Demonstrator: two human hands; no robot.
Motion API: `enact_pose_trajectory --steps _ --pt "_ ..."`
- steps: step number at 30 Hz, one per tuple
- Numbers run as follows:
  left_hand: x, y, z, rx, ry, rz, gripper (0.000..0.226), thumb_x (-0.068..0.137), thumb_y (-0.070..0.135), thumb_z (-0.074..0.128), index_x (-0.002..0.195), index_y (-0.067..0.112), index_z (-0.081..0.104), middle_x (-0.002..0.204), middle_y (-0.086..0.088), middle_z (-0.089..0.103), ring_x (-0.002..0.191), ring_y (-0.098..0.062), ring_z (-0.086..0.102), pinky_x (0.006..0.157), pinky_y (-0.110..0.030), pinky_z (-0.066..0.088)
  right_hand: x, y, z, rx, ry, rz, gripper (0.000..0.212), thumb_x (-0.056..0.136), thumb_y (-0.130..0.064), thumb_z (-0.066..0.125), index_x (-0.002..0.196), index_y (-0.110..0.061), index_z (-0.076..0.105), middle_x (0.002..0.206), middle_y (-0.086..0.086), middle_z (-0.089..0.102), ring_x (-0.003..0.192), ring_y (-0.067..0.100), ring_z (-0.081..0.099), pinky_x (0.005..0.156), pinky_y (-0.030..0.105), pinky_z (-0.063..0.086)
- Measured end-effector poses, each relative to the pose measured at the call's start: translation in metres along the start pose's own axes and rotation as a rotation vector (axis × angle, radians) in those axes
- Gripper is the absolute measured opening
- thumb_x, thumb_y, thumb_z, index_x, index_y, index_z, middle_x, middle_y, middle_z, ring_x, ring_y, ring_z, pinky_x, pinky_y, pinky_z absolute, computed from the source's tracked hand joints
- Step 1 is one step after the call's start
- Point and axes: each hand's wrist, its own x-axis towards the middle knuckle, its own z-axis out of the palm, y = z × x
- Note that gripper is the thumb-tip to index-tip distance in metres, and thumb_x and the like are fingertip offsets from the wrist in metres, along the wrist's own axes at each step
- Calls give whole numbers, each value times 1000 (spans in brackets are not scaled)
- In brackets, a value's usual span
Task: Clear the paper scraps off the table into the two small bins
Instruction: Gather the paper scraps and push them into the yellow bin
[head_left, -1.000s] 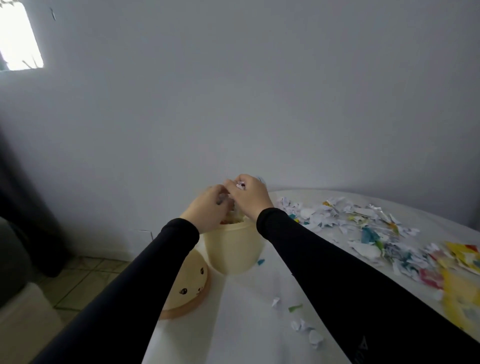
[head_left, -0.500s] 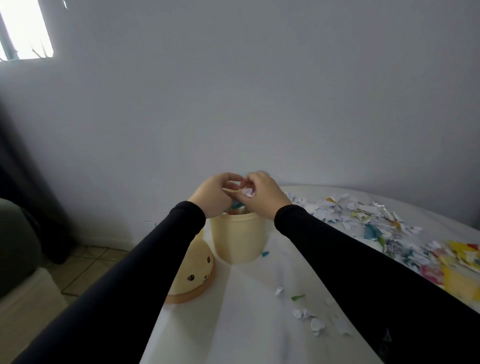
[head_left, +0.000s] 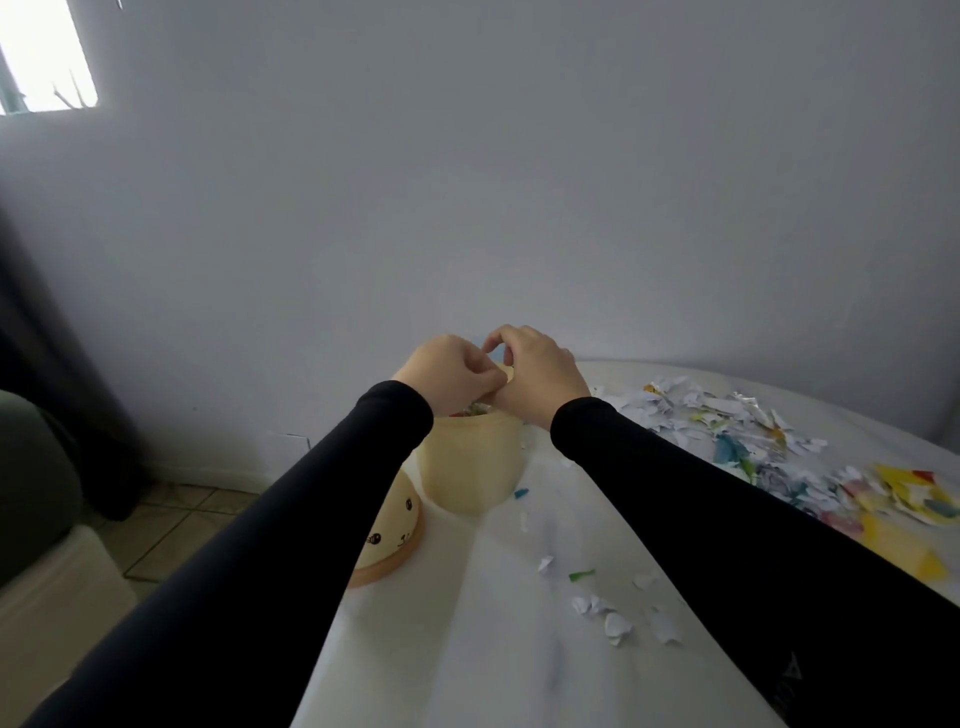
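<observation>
Both hands meet right over the mouth of the cream bin (head_left: 470, 462), which stands on the white surface (head_left: 467, 649) near its far left edge. The left hand (head_left: 449, 376) is curled, its fingers (head_left: 485, 382) bent inward and pressed against the right hand (head_left: 537, 379). The right hand's thumb and forefinger form a small ring above the bin, tips close together; whether they pinch a scrap I cannot tell, since nothing shows clearly between them. A pale rounded edge shows where the 2 hands touch, too small to name. Inside the bin, just under the left wrist, a few coloured bits (head_left: 470, 410) peek over the rim.

Black sleeves (head_left: 291, 561) cover both arms down to the wrists.

Left of the bin and nearer to the person, touching the surface's edge, sits a domed cream lid (head_left: 392, 530) with a wooden rim and a small face drawn on it. Just behind the hands, beyond the bin, a sliver of something light blue (head_left: 493, 351) shows; I cannot tell what it is.

To the right of the bin lies the big pile of paper scraps (head_left: 727, 421), mostly white with blue, yellow and pink pieces, spreading away toward the surface's right edge. A few loose scraps (head_left: 613, 618) lie apart from it, nearer than the bin, and 1 blue bit (head_left: 521, 492) rests just beside the bin's base.
</observation>
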Motion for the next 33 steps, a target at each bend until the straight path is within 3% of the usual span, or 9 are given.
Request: enact_pose_trajectory --steps 4,7,9,12,15,19,23,29,33 --pt "2 -3 0 21 -57 -48 22 88 29 60 84 11 72 69 2 66 56 -10 56 54 -15 43 -3 3 -4 -17 -1 12 50 67 -44 76 109 -27 56 96 -7 46 90 13 48 92 34 39" --pt "6 -8 0 55 105 -52 24 93 25 54 92 7 69 81 -5 67 60 -15 55 50 -17 43 -5 8 -5 108 -12 74 58 67 -56 75 114 -28 55 110 -6 46 105 13 49 93 33 43" --pt "4 -14 -1 141 155 -83 22 91 18 53 92 4 70 89 -11 70 65 -20 56 53 -22 44 -9 11 -3 247 -96 149 75 65 -61 75 127 -28 47 126 -4 42 118 13 46 96 30 42" --pt "2 -22 0 257 66 -100 21 86 9 52 89 5 73 95 -11 72 81 -24 63 68 -28 49 -17 15 6 339 -242 244 114 54 -62 82 146 -30 24 148 -4 32 133 17 37 105 35 38" --pt "-2 -19 -4 291 47 -53 21 88 13 55 100 13 73 104 -2 71 93 -18 62 75 -22 44 -22 16 16 364 -282 296 131 48 -58 87 151 -32 9 152 -3 32 136 19 37 107 37 37" --pt "1 -15 -20 439 76 -72 24 92 14 52 108 10 70 112 -3 68 102 -21 61 82 -23 46 -25 17 25 384 -230 333 131 49 -55 87 151 -28 10 145 -4 41 128 17 44 101 33 42" --pt "8 -17 -18 691 -42 -144 26 94 15 51 114 7 66 116 -7 65 106 -24 61 94 -31 50 -25 18 29 396 -211 344 130 44 -58 87 149 -28 17 138 -7 48 121 16 50 98 34 47" --pt "19 -24 3 623 -39 -172 21 90 12 54 105 7 67 106 -8 68 96 -26 63 79 -29 50 -27 14 29 415 -209 330 118 43 -56 88 141 -29 29 127 -11 53 114 13 53 87 28 47" --pt "17 -25 6 543 38 -168 22 91 12 51 102 8 69 104 -6 68 94 -24 64 83 -31 54 -27 14 29 438 -222 324 118 45 -53 89 143 -27 28 130 -10 53 116 14 52 90 29 47"
